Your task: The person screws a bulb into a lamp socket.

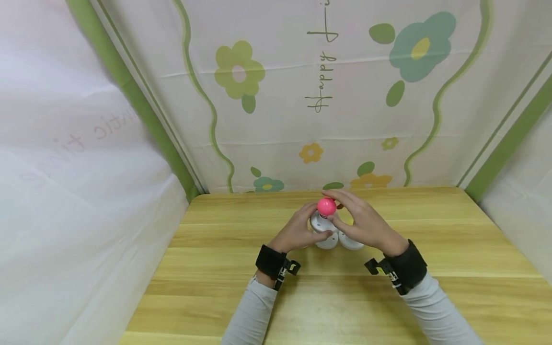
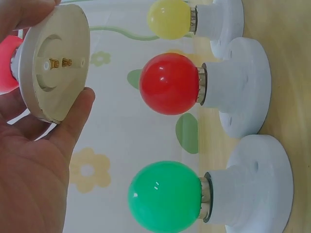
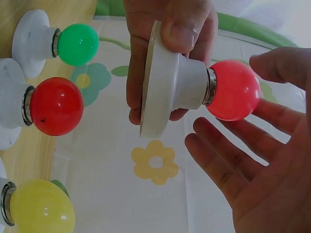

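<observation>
My left hand [image 1: 298, 230] grips a white round lamp holder [image 3: 163, 87], with a pink light bulb [image 1: 326, 207] screwed into it. The holder is held off the table; brass contacts show on its underside [image 2: 60, 63] in the left wrist view. Around the bulb my right hand [image 1: 366, 223] has its thumb and fingers loosely spread, the thumb tip at the bulb's edge. Firm contact there cannot be made out. Below stand more white holders with a green bulb [image 2: 165, 196], a red bulb [image 2: 170, 83] and a yellow bulb [image 2: 169, 18].
The standing holders form a row on the wooden table [image 1: 241, 268], close to its far edge. A white cloth with printed flowers [image 1: 280, 86] hangs behind it, and more white cloth [image 1: 77, 191] hangs at the left. Both wrists wear black straps [image 1: 270, 261] with small mounts.
</observation>
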### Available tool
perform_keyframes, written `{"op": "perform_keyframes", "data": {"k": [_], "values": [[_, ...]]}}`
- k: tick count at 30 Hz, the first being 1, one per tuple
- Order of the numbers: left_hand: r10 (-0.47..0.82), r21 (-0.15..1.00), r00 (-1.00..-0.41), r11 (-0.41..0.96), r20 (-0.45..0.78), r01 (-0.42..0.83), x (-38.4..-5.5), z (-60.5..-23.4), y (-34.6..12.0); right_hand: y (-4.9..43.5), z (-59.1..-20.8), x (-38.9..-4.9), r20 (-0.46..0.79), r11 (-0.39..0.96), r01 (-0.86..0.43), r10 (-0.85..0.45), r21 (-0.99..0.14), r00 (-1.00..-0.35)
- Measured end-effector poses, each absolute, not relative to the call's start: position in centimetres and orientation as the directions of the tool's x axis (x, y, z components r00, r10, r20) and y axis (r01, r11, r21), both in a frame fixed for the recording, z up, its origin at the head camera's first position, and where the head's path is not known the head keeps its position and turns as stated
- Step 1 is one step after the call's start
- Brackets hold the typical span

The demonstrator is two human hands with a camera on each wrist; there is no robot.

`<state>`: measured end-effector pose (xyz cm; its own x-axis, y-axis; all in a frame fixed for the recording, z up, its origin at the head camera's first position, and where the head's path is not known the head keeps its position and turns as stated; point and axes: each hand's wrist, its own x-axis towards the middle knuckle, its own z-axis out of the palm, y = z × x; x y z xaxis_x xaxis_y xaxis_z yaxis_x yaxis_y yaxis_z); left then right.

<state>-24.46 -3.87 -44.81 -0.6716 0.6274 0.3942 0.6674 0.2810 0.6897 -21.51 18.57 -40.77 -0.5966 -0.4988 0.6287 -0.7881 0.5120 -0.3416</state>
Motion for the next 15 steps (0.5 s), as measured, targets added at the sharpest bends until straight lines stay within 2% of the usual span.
{"op": "perform_keyframes", "data": {"k": [6, 15], "values": [[0.642, 0.681, -0.651, 0.263, 0.406, 0.684, -24.56, -44.66, -3.90, 18.72, -40.73, -21.40, 0.625, 0.503, -0.804, -0.526, -0.317, -0.576], [0.634, 0.692, -0.663, 0.267, 0.398, 0.670, -24.59, -44.83, -4.06, 18.49, -40.73, -21.49, 0.639, 0.511, -0.809, -0.526, -0.291, -0.561]]}}
